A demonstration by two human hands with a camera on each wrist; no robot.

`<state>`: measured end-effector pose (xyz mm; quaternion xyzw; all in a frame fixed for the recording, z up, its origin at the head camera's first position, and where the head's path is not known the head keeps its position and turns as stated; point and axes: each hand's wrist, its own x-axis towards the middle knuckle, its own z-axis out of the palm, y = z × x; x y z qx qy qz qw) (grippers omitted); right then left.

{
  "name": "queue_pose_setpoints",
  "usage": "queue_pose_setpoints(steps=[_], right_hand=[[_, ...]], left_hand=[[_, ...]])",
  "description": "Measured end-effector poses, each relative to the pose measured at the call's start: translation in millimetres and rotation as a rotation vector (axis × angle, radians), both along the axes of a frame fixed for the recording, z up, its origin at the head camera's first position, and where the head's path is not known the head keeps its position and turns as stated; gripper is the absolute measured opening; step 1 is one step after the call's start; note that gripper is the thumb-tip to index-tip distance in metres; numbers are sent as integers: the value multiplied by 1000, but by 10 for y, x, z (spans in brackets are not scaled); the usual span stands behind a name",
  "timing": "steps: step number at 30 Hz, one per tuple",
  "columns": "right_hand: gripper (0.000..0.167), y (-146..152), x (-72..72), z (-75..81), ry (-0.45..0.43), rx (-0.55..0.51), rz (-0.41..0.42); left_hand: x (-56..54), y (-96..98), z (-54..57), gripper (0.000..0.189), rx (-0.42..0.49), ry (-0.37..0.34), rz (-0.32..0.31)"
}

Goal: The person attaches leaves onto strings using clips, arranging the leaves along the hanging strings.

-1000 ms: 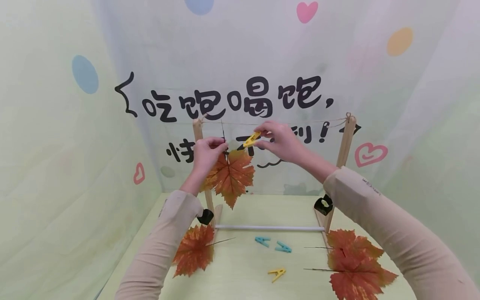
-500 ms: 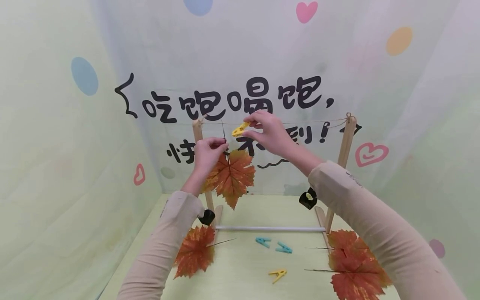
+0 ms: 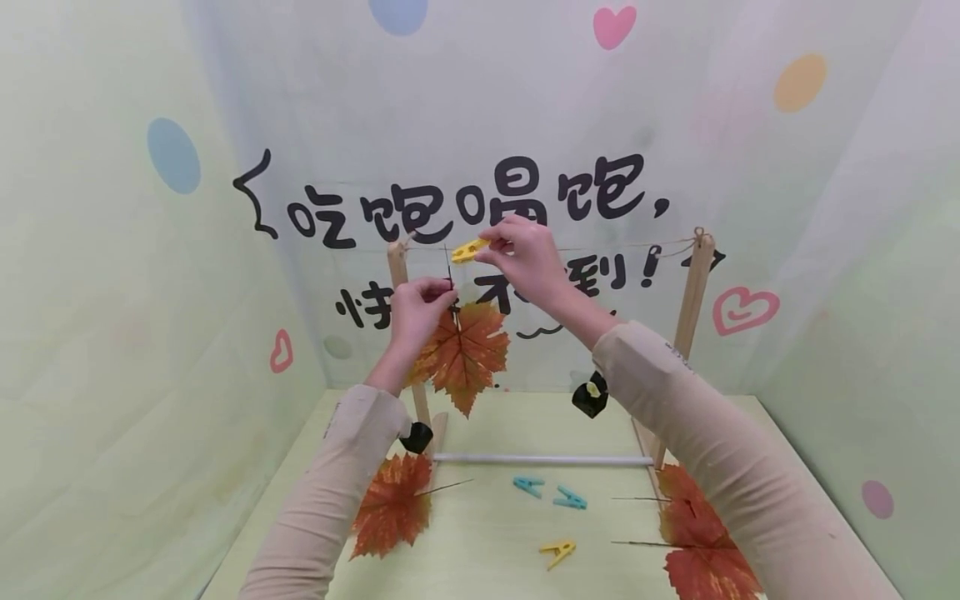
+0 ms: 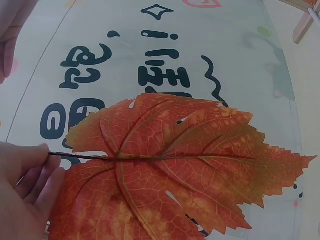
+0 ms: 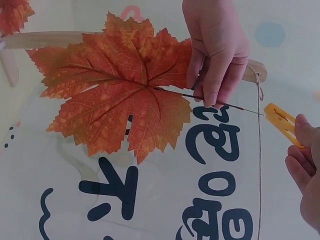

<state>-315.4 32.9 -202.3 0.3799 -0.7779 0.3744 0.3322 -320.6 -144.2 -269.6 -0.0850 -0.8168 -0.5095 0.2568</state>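
Observation:
My left hand (image 3: 420,312) pinches the dark stem of an orange-red maple leaf (image 3: 467,354), which hangs below the fingers near the left wooden post (image 3: 397,265). The stem's tip reaches up to the twine (image 5: 260,175) strung between the posts. A yellow clothespin (image 3: 470,250) is pinched by its handle end between the thumb and fingers of my right hand (image 3: 525,258). In the right wrist view the clothespin's nose points at the stem tip, right beside the twine. Veins and serrated edges of the leaf show large in the left wrist view.
On the table lie two blue clothespins (image 3: 572,498), another yellow clothespin (image 3: 558,552) and a maple leaf (image 3: 393,507) at left. More leaves (image 3: 705,533) lie at right, partly behind my sleeve. A white rod (image 3: 543,459) joins the frame's feet, and a right wooden post (image 3: 693,292) stands opposite.
My right hand has moved left and slightly up with the yellow clothespin, bringing it close to the stem tip and twine. The left hand and its leaf stay nearly still.

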Motion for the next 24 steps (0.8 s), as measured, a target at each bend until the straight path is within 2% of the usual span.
queue_pose_setpoints(steps=[14,18,24], right_hand=[[22,-78,-101,13,-5,-47,-74],[20,-103,-134,9,21,-56,-105],[19,-133,-182,5,4,-56,-101]], left_hand=[[-12,31,-5,14,34,15,-3],[-5,43,-5,15,36,14,0],[0,69,-12,14,38,2,20]])
